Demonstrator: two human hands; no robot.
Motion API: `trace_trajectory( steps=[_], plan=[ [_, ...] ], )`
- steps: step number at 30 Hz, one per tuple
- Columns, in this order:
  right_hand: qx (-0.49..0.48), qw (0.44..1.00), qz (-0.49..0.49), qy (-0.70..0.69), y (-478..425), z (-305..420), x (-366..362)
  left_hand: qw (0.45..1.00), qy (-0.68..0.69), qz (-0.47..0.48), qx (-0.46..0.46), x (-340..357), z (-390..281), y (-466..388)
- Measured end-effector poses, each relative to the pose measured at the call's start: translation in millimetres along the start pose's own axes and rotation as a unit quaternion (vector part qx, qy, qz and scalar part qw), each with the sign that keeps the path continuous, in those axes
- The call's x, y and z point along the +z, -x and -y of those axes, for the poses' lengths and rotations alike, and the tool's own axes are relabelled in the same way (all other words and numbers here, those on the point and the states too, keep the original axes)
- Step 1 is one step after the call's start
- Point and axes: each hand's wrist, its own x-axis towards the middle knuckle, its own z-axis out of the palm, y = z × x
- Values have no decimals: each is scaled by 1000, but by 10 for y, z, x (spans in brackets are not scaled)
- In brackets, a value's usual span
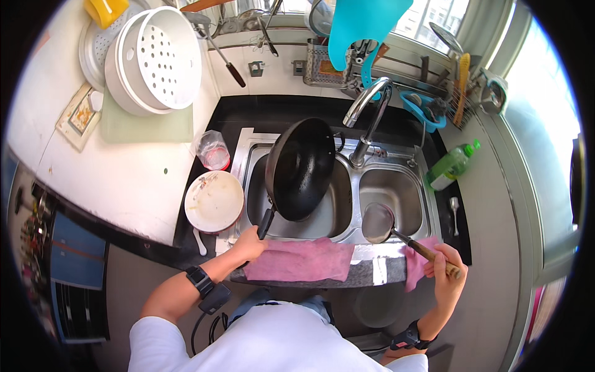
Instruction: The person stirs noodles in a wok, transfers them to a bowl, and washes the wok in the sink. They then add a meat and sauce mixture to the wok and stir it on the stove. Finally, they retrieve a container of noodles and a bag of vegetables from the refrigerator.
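Observation:
By its handle, my left hand [251, 244] grips a black wok [304, 169], which is tilted on its side in the left basin of a stainless steel double sink [346, 223]. A metal ladle [377, 223] is in my right hand [446, 267], held near the end of its wooden handle; the bowl is over the near edge of the right basin. Between the basins rises a chrome faucet [372, 107]. Pink cloths [300, 260] lie along the sink's front edge, one of them below my right hand.
Left of the sink stand a soiled white plate [214, 201], a plastic container [214, 151] and a white spoon [200, 242]. White perforated steamers [162, 60] are stacked at the back left. A green dish soap bottle [451, 166] and a small metal spoon [454, 216] lie at the right. A turquoise bib [362, 28] hangs above.

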Motion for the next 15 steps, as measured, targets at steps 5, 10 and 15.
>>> trace_trajectory(
  steps=[5, 10, 15],
  plan=[
    [37, 989, -138, -23, 810, 453, 269, 934, 262, 234, -69, -303, -216, 64],
    [14, 972, -234, -28, 1617, 803, 333, 872, 352, 321, -114, -556, -62, 343],
    [-27, 949, -308, -63, 2209, 1050, 476, 846, 350, 389, -104, -819, 297, 1067]
  ],
)
